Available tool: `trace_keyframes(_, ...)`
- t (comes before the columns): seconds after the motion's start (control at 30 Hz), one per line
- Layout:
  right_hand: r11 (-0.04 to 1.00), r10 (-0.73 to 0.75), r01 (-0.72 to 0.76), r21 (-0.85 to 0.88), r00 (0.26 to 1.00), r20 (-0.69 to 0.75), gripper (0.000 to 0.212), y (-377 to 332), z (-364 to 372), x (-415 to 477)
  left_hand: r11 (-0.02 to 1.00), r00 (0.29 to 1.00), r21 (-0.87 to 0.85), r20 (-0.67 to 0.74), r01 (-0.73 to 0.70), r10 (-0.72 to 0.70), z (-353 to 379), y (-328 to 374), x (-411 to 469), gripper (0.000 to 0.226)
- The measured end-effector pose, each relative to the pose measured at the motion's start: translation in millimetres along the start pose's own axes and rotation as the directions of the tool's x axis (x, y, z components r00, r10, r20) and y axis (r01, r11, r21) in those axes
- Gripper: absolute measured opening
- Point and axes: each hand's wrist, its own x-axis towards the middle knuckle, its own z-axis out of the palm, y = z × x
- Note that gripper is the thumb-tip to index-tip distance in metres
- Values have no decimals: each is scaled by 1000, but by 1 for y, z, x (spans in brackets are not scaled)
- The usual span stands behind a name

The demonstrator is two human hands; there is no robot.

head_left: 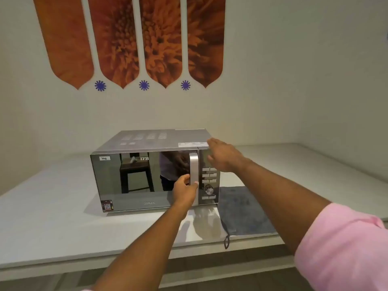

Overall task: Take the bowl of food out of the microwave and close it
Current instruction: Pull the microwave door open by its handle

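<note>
A silver microwave (134, 181) with a mirrored door stands on a white counter, its door shut. The bowl of food is hidden behind the reflective door. My left hand (185, 189) is wrapped around the lower part of the vertical silver door handle (193, 164). My right hand (223, 156) rests flat with spread fingers against the microwave's top right front corner, above the control panel (209, 181).
A grey cloth (243, 211) with a hanging loop lies on the white counter (52, 217) just right of the microwave. The counter's front edge runs below my arms. A wall with orange flower panels rises behind.
</note>
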Motion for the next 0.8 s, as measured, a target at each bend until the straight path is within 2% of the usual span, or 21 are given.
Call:
trace_keyframes(0.13,1000,-11,12,-8,994,107,64,-7,13,11,995,997,62,17,-74,73,6,11,15,37)
trace_keyframes(0.27,1000,3,-1,-14,992,128,64,-2,24,20,981,993,152,4,-117,118,12,17,31,17)
trace_keyframes(0.4,1000,-13,15,-17,996,90,50,2,29,27,977,992,198,-77,-82,99,15,14,40,29)
trace_keyframes(0.57,999,-40,39,13,997,65,44,8,30,30,969,991,234,-88,-73,96,14,16,35,32)
trace_keyframes(0.67,999,-30,27,39,997,67,41,10,29,33,952,987,261,23,-158,158,-4,18,19,34)
trace_keyframes(0.73,999,-24,20,46,997,73,36,9,27,35,916,965,306,104,-261,240,-31,23,2,47)
trace_keyframes(0.8,999,-14,10,47,997,75,34,9,26,35,827,918,418,44,-376,395,-63,36,-14,61)
